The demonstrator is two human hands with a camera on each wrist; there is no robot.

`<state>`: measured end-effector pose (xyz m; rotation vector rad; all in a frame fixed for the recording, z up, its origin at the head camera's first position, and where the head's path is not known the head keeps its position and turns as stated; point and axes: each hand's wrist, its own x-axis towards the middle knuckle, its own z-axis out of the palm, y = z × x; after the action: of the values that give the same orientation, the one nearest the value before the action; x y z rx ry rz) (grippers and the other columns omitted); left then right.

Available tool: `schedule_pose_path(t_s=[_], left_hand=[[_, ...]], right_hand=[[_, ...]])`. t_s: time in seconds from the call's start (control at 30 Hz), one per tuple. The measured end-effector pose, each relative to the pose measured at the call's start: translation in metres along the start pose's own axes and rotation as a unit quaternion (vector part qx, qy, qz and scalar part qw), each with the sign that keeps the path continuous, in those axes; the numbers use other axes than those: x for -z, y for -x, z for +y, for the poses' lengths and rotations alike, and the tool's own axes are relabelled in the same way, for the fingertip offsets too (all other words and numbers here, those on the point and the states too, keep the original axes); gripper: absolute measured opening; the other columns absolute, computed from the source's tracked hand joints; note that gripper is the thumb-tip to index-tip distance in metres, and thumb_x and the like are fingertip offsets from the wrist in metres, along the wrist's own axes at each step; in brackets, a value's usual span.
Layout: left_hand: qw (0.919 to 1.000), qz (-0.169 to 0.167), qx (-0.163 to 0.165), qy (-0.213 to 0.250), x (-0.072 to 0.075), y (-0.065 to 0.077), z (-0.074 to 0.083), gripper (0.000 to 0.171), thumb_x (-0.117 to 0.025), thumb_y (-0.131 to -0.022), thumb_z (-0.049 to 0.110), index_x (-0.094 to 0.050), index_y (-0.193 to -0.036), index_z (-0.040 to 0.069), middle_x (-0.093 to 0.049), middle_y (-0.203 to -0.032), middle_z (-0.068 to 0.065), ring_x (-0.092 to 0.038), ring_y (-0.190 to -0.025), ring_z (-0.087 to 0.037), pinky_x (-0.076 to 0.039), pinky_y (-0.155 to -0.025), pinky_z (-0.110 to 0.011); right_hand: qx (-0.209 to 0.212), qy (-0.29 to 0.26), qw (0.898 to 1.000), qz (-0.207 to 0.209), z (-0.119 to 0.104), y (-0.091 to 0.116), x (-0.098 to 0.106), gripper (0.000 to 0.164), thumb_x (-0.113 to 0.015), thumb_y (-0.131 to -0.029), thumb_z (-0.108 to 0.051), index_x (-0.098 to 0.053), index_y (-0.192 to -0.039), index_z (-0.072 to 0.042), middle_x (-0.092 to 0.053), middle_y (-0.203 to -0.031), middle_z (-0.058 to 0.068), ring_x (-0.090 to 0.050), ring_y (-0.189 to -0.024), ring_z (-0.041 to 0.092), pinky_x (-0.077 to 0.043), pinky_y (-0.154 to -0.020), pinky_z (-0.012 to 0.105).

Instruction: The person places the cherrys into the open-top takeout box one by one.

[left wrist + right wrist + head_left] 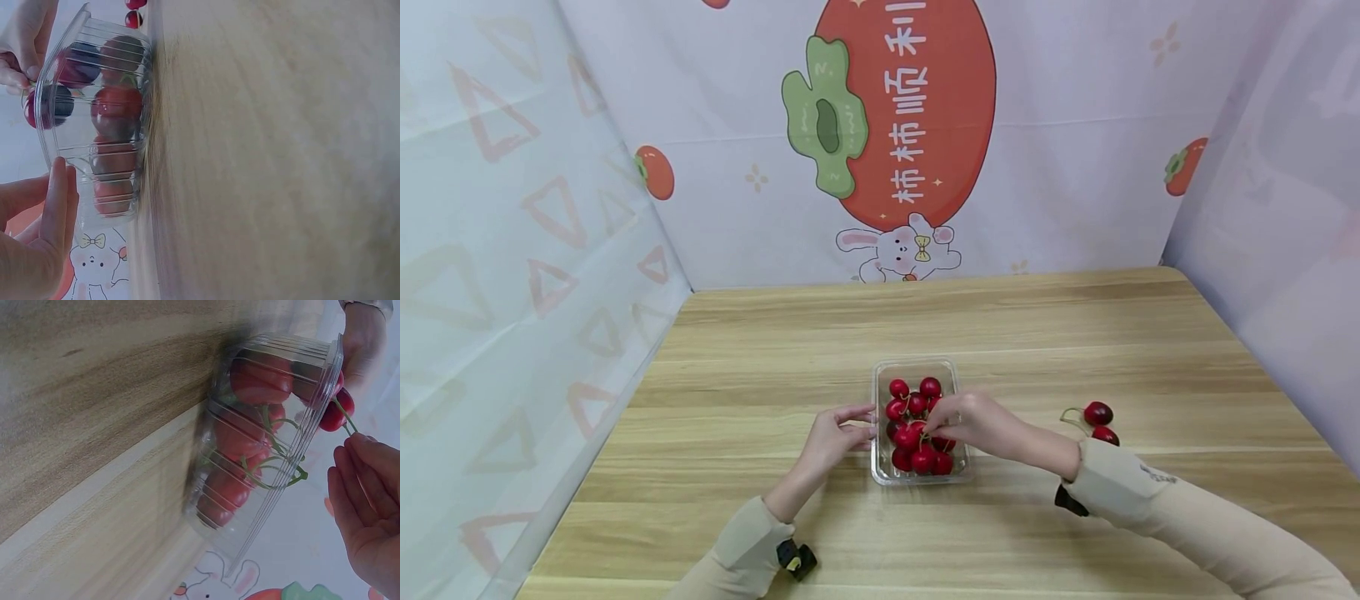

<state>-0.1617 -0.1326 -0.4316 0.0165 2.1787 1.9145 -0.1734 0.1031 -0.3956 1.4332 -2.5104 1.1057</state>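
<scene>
A clear plastic box (pixel 880 479) stands on the wooden table with several red cherries (pixel 903 458) in it. My right hand (pixel 981 423) reaches over its right side. In the right wrist view the thumb and fingertips pinch the green stem (pixel 348 425) of a cherry (pixel 338 412), which hangs at the box's rim. The left wrist view shows the same cherry against the rim. My left hand (pixel 829 435) is at the box's left wall, its fingers extended with the tips at the plastic. Other green stems (pixel 275 465) show through the side of the box.
Two dark red cherries (pixel 1098 413) with joined stems lie on the table (pixel 760 358) to the right, beside my right forearm. A printed cloth (pixel 1060 167) with a persimmon and a rabbit hangs behind the table, and pale curtains flank both sides.
</scene>
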Motion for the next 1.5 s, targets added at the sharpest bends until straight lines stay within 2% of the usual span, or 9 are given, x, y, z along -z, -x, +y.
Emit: schedule_pose_path(t_s=[0.9,1.17,1.5], left_hand=[[1.0000,0.000,-0.007,0.003,0.000,0.000,0.002,0.038,-0.061,-0.077,-0.007,-0.054,-0.114,-0.010,-0.061,-0.097,-0.020,-0.062,-0.067,-0.011,-0.056,-0.071,-0.040],[1.0000,-0.002,-0.007,0.001,0.000,0.001,0.001,0.039,-0.061,-0.076,-0.007,-0.053,-0.114,-0.010,-0.060,-0.100,-0.023,-0.063,-0.067,-0.013,-0.057,-0.070,-0.038],[1.0000,-0.002,-0.005,0.003,0.001,0.001,0.000,0.039,-0.061,-0.076,-0.007,-0.053,-0.114,-0.010,-0.059,-0.101,-0.024,-0.063,-0.067,-0.013,-0.056,-0.071,-0.040]], right_hand=[[-0.040,0.016,0.998,-0.041,0.007,-0.005,-0.004,0.009,-0.069,-0.072,0.001,-0.069,-0.080,-0.004,-0.067,-0.080,0.002,-0.062,-0.076,0.009,-0.052,-0.067,0.011],[-0.036,0.014,0.998,-0.039,0.007,-0.003,-0.001,0.012,-0.069,-0.072,0.000,-0.068,-0.084,-0.005,-0.066,-0.084,0.003,-0.062,-0.078,0.012,-0.056,-0.068,0.021],[-0.069,-0.002,0.997,-0.032,0.005,0.003,0.013,0.014,-0.067,-0.074,0.000,-0.067,-0.088,-0.002,-0.065,-0.088,0.006,-0.061,-0.083,0.019,-0.056,-0.071,0.032]])
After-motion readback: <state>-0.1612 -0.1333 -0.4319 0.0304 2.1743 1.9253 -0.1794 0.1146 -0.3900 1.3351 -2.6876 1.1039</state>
